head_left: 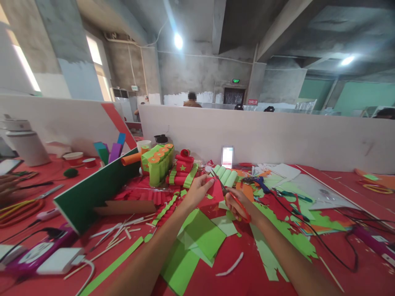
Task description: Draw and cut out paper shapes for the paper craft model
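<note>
At table centre: I see both hands close together, just above the red table (pixel 237 279), w/ the work betw. them.
L hand: left hand (pixel 197 190) pinches the red paper piece (pixel 214 194) at its left edge, thumb & fingers clamped on it, holding it off the tabletop.
R hand: right hand (pixel 239 204) is wrapped round the orange-red handles of the scissors (pixel 224 187), grip closed.
Blades: point up & left, across the top of the red paper piece; I can't tell how far they're parted.
Paper posn: red paper piece sits betw. the two hands, touching the left fingers & the blades, in front of the light-green rolls (pixel 227 176).
Below hands: green sheets (pixel 202 238) lie overlapped on the table beneath both forearms; a white strip (pixel 230 267) lies near them, not touching.
Left side: green board (pixel 92 191) stands tilted on its edge; wooden sticks (pixel 114 234) are scattered beside it; white power bank (pixel 60 261) sits at the near edge w/ a cable plugged in.
Back: green-orange roll bundle (pixel 157 162) & red rolls (pixel 183 168) stand side by side near the white partition (pixel 277 137).
Right side: black cable (pixel 324 242) runs over green scraps, well apart from the right hand.
Far left edge: another person's hand (pixel 8 183) rests on the table, separate from the pair I'm tracking.
</note>
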The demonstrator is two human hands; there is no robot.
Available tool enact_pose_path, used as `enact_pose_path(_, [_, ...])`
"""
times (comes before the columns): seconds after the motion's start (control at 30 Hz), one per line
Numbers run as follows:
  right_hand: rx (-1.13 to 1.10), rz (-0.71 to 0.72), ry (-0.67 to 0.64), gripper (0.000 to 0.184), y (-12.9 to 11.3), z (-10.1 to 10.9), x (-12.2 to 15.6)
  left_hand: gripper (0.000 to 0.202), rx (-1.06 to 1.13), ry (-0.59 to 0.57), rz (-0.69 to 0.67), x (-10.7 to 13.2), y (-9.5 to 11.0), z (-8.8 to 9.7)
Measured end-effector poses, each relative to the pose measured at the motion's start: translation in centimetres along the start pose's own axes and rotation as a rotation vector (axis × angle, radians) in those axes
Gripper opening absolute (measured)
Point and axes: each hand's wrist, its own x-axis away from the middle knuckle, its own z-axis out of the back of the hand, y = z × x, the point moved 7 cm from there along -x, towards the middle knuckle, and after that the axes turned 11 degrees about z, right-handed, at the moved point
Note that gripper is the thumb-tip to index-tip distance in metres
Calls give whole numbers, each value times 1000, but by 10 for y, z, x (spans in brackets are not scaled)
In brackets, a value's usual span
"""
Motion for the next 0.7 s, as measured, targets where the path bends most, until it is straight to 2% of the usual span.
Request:
enact_pose_path(0.2, [5, 21, -19, 53, -4, -2, 2, 38, -9, -3, 5, -1, -2, 1])
enact_pose_path(0.37, [-15, -6, 15, 54, -2, -3, 3, 38, -26, 1, 4, -4, -5, 1])
enact_pose_path(0.53, [-51, -5, 41, 53, 2, -4, 2, 36, -33, -9, 18, -6, -10, 2])
enact_pose_path(0.7, [-61, 44, 14, 50, 8, -5, 0, 34, -25, 0, 17, -7, -10, 3])
